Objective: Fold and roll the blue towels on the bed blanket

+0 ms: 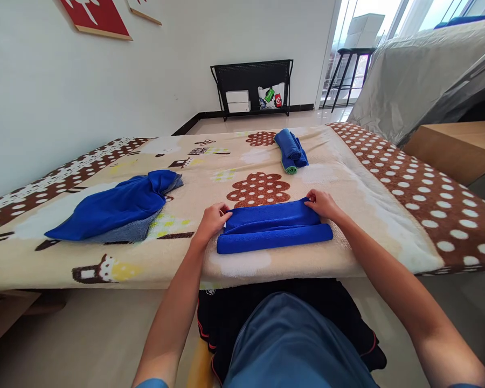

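Note:
A blue towel (275,226) lies on the bed in front of me, its near side folded or rolled into a long band. My left hand (215,220) pinches its far left corner. At the far right corner, my right hand (322,205) has the edge between thumb and fingers. Farther off to the right sit rolled blue towels (291,150), one with a green edge showing. To my left a loose, crumpled blue cloth (117,207) with a greyish underside is spread on the blanket.
A cream patterned blanket (202,183) with brown polka-dot borders covers the bed. Against the back wall stands a black rack (253,75) holding white boxes. At right are a wooden box-like piece (461,145), a plastic-covered heap (420,70) and a black stool (350,70).

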Demonstrator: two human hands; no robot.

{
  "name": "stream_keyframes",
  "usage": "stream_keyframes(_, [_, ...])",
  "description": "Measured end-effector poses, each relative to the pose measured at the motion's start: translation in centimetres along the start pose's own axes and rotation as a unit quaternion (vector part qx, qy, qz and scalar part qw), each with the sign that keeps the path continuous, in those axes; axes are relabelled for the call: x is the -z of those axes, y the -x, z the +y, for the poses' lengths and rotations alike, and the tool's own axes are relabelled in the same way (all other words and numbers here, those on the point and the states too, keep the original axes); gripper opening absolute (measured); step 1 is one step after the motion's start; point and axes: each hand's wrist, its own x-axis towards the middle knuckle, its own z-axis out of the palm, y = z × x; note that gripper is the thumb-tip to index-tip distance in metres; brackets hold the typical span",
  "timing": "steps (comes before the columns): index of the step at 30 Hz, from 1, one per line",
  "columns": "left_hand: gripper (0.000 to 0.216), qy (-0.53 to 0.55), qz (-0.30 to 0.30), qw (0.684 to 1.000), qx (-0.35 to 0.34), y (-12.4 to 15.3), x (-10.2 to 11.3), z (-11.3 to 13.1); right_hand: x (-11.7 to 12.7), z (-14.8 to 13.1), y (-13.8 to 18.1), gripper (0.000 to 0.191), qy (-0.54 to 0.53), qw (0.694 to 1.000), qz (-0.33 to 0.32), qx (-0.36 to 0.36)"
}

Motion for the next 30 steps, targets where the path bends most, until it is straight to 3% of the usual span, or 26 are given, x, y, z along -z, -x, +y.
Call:
stream_keyframes(8, [0.018,0.010,0.067,0.997,0.030,-1.3,0.2,-0.3,0.2,0.0,-0.9,0.012,-0.018,0.999,0.045,0.007])
stream_keyframes(23, [0.016,-0.021,0.091,0.996,0.008,-1.8,-0.8,-0.6,-0.3,0.2,-0.9,0.016,0.024,0.994,0.079,0.066])
stream_keyframes(27, [0.025,-0.037,0.106,0.994,-0.014,-0.6,0.3,0.8,0.5,-0.8,0.1,0.022,0.033,0.991,0.098,0.079])
stream_keyframes(30, [0.031,0.013,0.036,0.994,-0.098,0.7,1.5,3.4,1.4,-2.8,1.0,0.030,-0.013,0.986,0.044,0.160])
